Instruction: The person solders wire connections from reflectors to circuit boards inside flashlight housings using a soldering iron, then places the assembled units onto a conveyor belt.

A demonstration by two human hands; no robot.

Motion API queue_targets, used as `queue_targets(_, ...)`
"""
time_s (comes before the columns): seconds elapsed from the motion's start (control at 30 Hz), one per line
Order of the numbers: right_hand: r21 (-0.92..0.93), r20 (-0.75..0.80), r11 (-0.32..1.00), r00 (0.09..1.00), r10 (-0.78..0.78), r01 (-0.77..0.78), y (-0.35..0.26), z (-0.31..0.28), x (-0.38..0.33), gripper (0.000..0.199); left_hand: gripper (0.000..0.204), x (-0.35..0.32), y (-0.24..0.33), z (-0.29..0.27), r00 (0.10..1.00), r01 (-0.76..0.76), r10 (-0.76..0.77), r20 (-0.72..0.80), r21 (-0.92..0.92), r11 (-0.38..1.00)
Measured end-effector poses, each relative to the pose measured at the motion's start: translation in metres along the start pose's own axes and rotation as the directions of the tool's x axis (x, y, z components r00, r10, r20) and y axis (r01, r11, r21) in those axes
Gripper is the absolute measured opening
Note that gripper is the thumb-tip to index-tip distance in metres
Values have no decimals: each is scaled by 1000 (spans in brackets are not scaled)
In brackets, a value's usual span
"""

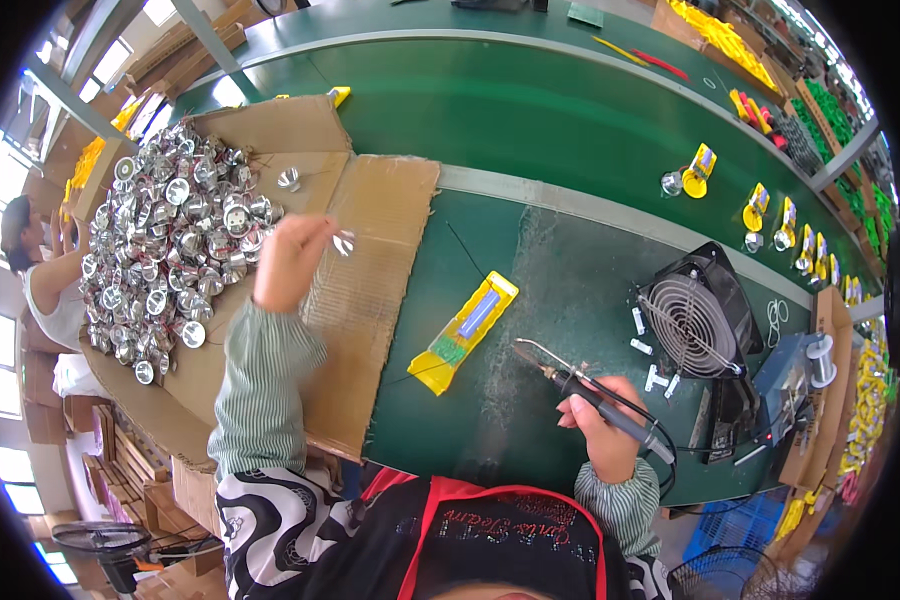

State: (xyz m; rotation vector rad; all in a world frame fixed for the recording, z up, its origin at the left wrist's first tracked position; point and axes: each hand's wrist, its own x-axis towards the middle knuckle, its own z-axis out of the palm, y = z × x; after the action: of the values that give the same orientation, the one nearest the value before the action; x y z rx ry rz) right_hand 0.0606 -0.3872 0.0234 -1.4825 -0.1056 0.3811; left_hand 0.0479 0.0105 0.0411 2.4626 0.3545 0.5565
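Small shiny silver metal cap with thin wire leads [342,241], pinched at fingertip height above the flattened brown cardboard sheet [370,270], just right of the heap of like silver parts [170,240] piled on that cardboard. Black-handled soldering iron with slim metal tip [580,385], gripped pen-style well right of the cardboard, tip angled up and left, black cord trailing off the handle's rear toward the right.

You're working at a green bench [530,120]: cardboard sheet [370,250], yellow fixture [465,332], small fan [695,320] sitting on it.
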Motion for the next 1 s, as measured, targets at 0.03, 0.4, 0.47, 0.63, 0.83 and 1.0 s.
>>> queue_targets(0.03,-4,26,1000,1000,-9,9,-2,1,1,16,17,-13,17,0,998,8,-9,68,18,1000)
queue_targets(0.4,28,196,997,978,-75,70,3,16,1,17,12,-93,68,55,946,91,-72,316,-44,995)
queue_targets(0.47,-18,282,997,957,-70,78,3,18,3,17,10,-95,71,59,939,88,-67,338,-49,995)
queue_targets(0.63,39,220,998,974,-56,49,15,31,10,17,8,-100,69,69,959,-94,118,258,-101,990)
queue_targets(0.83,79,244,996,970,24,-45,21,40,19,15,9,-101,67,68,931,38,12,366,-130,991)
queue_targets(1.0,87,249,993,967,53,-77,22,44,21,14,9,-100,66,67,927,49,7,374,-140,989)
